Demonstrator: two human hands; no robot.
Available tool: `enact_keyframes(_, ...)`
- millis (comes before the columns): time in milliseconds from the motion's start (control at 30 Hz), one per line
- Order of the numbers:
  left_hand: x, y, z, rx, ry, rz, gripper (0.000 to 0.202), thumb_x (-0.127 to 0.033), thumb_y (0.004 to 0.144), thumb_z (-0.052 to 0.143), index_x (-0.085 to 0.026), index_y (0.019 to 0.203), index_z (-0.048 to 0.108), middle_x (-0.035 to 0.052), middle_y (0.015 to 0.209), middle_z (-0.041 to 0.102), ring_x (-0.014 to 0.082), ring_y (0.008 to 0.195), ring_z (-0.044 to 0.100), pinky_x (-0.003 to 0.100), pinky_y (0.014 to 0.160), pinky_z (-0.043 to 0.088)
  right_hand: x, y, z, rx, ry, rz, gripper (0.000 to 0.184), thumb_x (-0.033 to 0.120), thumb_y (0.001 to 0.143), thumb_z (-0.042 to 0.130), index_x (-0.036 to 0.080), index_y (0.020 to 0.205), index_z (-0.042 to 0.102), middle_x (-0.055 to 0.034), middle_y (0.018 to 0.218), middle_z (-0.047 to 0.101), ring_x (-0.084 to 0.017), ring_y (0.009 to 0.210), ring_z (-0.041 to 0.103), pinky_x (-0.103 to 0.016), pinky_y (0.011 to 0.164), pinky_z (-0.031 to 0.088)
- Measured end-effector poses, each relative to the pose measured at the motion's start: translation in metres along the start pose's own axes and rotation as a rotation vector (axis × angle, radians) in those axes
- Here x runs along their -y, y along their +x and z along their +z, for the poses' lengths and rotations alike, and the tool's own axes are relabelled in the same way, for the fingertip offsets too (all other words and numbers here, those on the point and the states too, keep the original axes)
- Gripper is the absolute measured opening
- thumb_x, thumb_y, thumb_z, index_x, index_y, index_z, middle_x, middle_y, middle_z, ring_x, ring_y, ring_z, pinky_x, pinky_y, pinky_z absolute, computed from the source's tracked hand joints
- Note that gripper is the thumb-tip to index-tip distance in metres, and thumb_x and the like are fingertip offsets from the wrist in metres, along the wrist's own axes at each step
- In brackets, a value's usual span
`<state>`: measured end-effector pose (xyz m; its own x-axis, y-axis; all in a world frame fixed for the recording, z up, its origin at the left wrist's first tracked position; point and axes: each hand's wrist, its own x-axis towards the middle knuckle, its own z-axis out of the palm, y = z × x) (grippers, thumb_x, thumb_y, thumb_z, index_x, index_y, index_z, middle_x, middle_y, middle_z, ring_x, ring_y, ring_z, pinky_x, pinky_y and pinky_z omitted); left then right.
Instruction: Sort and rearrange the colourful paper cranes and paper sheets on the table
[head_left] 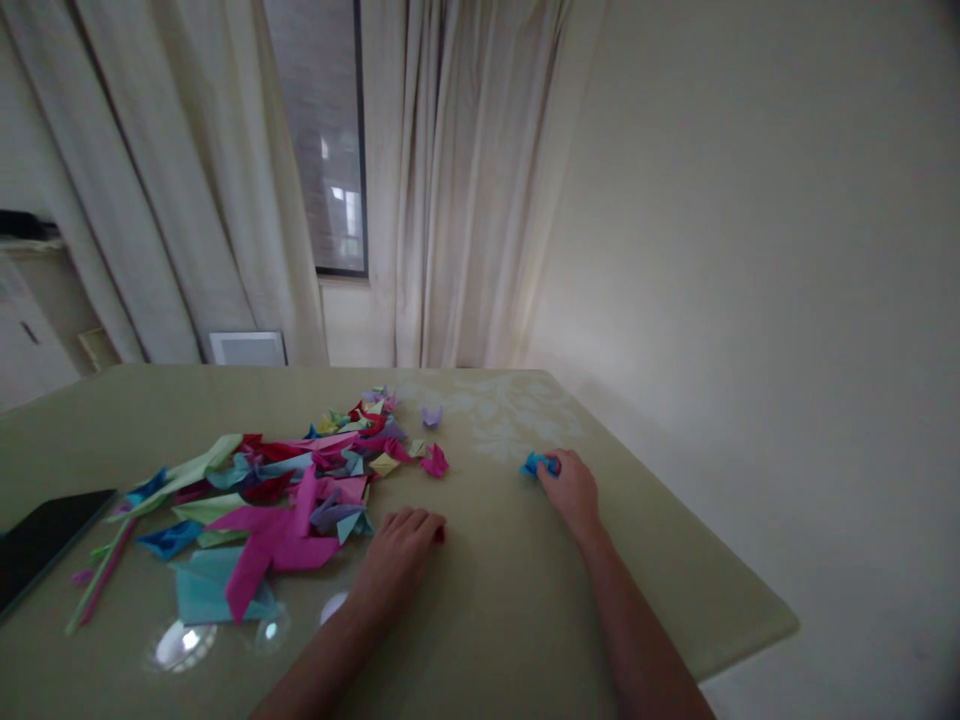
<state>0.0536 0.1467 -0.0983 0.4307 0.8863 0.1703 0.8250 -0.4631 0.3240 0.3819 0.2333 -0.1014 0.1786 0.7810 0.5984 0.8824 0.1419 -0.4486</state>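
My right hand [574,492] has its fingers closed on a small blue folded-paper piece [534,463] at the right of the table. My left hand [401,552] rests low over the table, fingers curled, with a bit of dark red showing at the fingertips; what it holds is mostly hidden. Left of that hand lies a heap of colourful origami [300,480], with a large magenta paper pinwheel [281,540] on its near side. A magenta folded piece [435,461] and a lilac one [432,417] lie apart from the heap, between the two hands and farther back.
A dark tablet-like device [49,535] lies at the table's left edge. Long green and pink paper stems [112,570] stretch beside it. The pale green table [495,620] ends at the wall on the right. Curtains [480,200] and a window stand behind.
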Motion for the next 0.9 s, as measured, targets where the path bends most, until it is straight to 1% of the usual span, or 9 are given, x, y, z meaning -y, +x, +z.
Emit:
enact_keyframes(133,-0.005,0.0,0.0,-0.007,0.01,0.02,0.033,-0.011,0.102,0.046,-0.022,0.121,0.072,0.0095,0.118,0.077,0.0267,0.109,0.067,0.04,0.094,0.042,0.036,-0.006,0.003,-0.001,0.107,-0.088,0.026,0.039,0.097,0.056,0.02,0.1,0.074,-0.008,0.092,0.066,-0.021,0.078,0.063,-0.034,0.074,0.05)
enact_keyframes(233,-0.008,0.0,0.001,-0.023,0.036,0.03,0.026,-0.02,0.105,0.05,-0.022,0.115,0.074,0.0085,0.11,0.079,0.0275,0.103,0.068,0.04,0.09,0.043,0.078,-0.009,0.024,0.238,0.26,-0.244,0.023,0.032,0.1,0.058,0.02,0.113,0.073,-0.0091,0.105,0.067,-0.021,0.089,0.065,-0.035,0.085,0.052)
enact_keyframes(367,-0.008,0.001,0.003,-0.051,0.067,0.041,0.027,-0.026,0.107,0.049,-0.023,0.111,0.076,0.0076,0.103,0.08,0.0272,0.099,0.068,0.039,0.087,0.042,0.125,-0.005,0.064,0.453,0.366,-0.275,0.046,0.025,0.095,0.069,0.022,0.141,0.062,-0.0125,0.136,0.059,-0.022,0.105,0.064,-0.034,0.092,0.052)
enact_keyframes(433,-0.005,0.0,0.002,-0.074,0.068,0.042,0.027,-0.026,0.107,0.049,-0.024,0.109,0.076,0.0076,0.103,0.08,0.0272,0.099,0.067,0.039,0.087,0.042,0.138,-0.001,0.081,0.48,0.4,-0.25,0.039,0.021,0.092,0.073,0.023,0.131,0.068,-0.0106,0.131,0.062,-0.021,0.101,0.065,-0.033,0.09,0.053)
enact_keyframes(533,-0.002,-0.001,0.002,-0.099,0.068,0.043,0.026,-0.025,0.106,0.051,-0.024,0.109,0.076,0.0071,0.104,0.08,0.0277,0.1,0.067,0.039,0.087,0.042,0.144,0.001,0.092,0.463,0.433,-0.219,0.01,0.017,0.089,0.075,0.02,0.098,0.075,-0.0056,0.105,0.068,-0.016,0.081,0.064,-0.03,0.081,0.052)
enact_keyframes(600,-0.001,-0.001,0.002,-0.094,0.061,0.043,0.026,-0.026,0.106,0.05,-0.024,0.109,0.076,0.0066,0.104,0.08,0.0276,0.1,0.066,0.039,0.086,0.042,0.138,0.001,0.084,0.431,0.466,-0.197,0.001,0.019,0.091,0.073,0.019,0.091,0.074,-0.004,0.094,0.07,-0.015,0.075,0.063,-0.028,0.075,0.052)
enact_keyframes(700,0.0,-0.001,0.003,-0.091,0.028,0.062,0.026,-0.027,0.107,0.049,-0.025,0.11,0.075,0.0061,0.107,0.079,0.0275,0.101,0.066,0.04,0.088,0.043,0.112,-0.003,0.05,0.326,0.503,-0.14,0.015,0.029,0.1,0.061,0.018,0.102,0.072,-0.0054,0.093,0.073,-0.016,0.073,0.064,-0.028,0.069,0.051)
enact_keyframes(800,-0.001,-0.001,0.006,-0.062,-0.014,0.083,0.027,-0.021,0.106,0.048,-0.023,0.112,0.073,0.0072,0.112,0.077,0.0269,0.105,0.066,0.04,0.093,0.046,0.069,-0.011,0.001,0.022,0.494,-0.038,0.029,0.045,0.102,0.058,0.019,0.102,0.07,-0.0069,0.088,0.074,-0.019,0.072,0.065,-0.031,0.068,0.052)
enact_keyframes(900,-0.001,0.0,0.011,-0.031,-0.051,0.093,0.029,-0.013,0.102,0.047,-0.022,0.113,0.072,0.0081,0.115,0.075,0.0252,0.107,0.066,0.039,0.096,0.049,0.022,-0.027,-0.039,-0.168,0.34,0.027,0.039,0.056,0.098,0.058,0.019,0.103,0.072,-0.0119,0.094,0.075,-0.022,0.074,0.067,-0.035,0.069,0.054)
